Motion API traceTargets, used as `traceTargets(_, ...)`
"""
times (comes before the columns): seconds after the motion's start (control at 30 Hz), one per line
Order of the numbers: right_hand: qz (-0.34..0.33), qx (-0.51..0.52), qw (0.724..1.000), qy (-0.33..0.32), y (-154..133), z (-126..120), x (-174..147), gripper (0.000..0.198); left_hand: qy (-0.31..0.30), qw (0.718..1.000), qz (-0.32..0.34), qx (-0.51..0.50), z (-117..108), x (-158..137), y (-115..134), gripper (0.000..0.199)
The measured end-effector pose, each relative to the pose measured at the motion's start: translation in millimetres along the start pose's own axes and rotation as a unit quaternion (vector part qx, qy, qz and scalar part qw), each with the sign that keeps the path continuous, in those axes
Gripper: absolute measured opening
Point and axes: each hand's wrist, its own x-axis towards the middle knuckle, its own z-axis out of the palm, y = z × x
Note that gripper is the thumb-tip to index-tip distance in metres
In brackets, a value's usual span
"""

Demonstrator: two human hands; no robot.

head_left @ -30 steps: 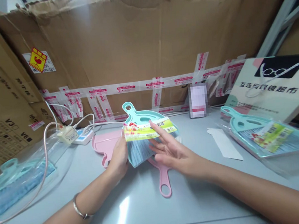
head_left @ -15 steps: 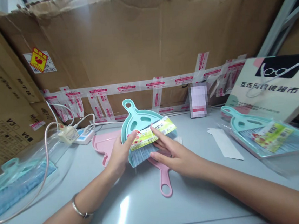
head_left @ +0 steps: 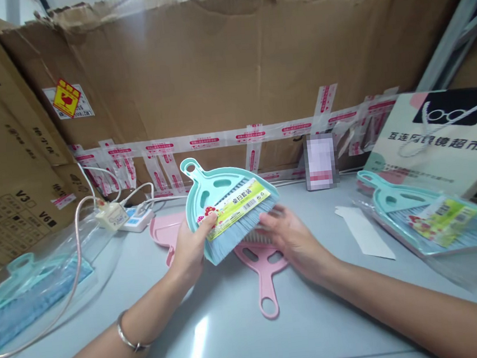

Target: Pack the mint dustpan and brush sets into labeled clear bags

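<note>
My left hand (head_left: 189, 250) grips a teal hand brush (head_left: 218, 195) by its left side, thumb pressed on the yellow-green paper label (head_left: 236, 207) that wraps its light blue bristles. The brush is tilted, handle up and to the left. My right hand (head_left: 291, 239) reaches under the brush's right side and touches a pink brush (head_left: 264, 266) lying flat on the table, handle toward me. A pink dustpan (head_left: 164, 233) lies behind my left hand.
A bagged teal brush set (head_left: 428, 220) lies at the right by a printed paper bag (head_left: 441, 140). Another bagged teal set (head_left: 25, 292) lies at the left, with a power strip (head_left: 135, 220) and cables. A white paper slip (head_left: 364, 231) rests on the grey table (head_left: 220, 338). Taped cardboard walls (head_left: 211, 74) stand behind.
The teal brush rose and tilted further left in my left hand. My right hand left the label and slid down under the brush onto the pink brush.
</note>
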Motion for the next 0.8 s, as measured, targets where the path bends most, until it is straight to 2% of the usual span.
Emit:
traceTargets(0.07, 0.084, 0.049, 0.993, -0.071, 2, 8, -3, 0.044, -0.012, 1.000, 0.003, 0.004, 3, -2, -4, 0.049)
traceTargets(0.13, 0.105, 0.086, 0.989, -0.061, 1, 13, -6, 0.038, -0.035, 0.999, 0.003, 0.012, 5, -4, -8, 0.049)
traceTargets(0.27, 0.105, 0.129, 0.986, 0.016, -1, 13, -8, 0.036, -0.081, 0.996, 0.008, 0.025, 6, -6, -12, 0.045)
traceTargets(0.43, 0.102, 0.155, 0.982, 0.033, 0, 14, -8, 0.039, -0.104, 0.993, 0.025, 0.050, 6, -9, -13, 0.041)
traceTargets(0.57, 0.054, 0.151, 0.986, 0.046, 2, 14, -7, 0.046, -0.111, 0.989, 0.023, 0.092, 4, -8, -8, 0.040)
traceTargets(0.67, 0.032, 0.139, 0.988, 0.059, 1, 10, -7, 0.046, -0.067, 0.982, 0.065, 0.162, -10, -3, 23, 0.042)
traceTargets(0.8, 0.041, 0.130, 0.989, 0.052, -5, 5, -8, 0.047, 0.069, 0.978, 0.109, 0.161, -51, -7, 104, 0.044)
